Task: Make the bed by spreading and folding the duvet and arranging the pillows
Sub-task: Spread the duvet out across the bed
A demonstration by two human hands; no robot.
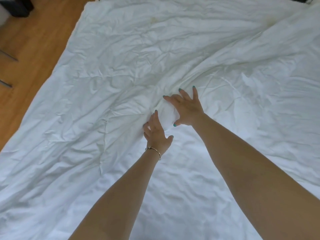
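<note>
Wooden floor [29, 49] at far left, white crumpled duvet [121, 66] spread across the bed, left hand [156, 134] and right hand [187, 108] pressing it mid-bed, fingers splayed wide, bracelet [154, 150] on left wrist

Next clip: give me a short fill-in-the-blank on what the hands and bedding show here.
1. Both hands press on the white ____.
2. The bracelet sits on the ____ wrist.
3. The floor beside the bed is made of ____.
4. The left hand and right hand have nails painted ____.

Missing words: duvet; left; wood; teal
</note>
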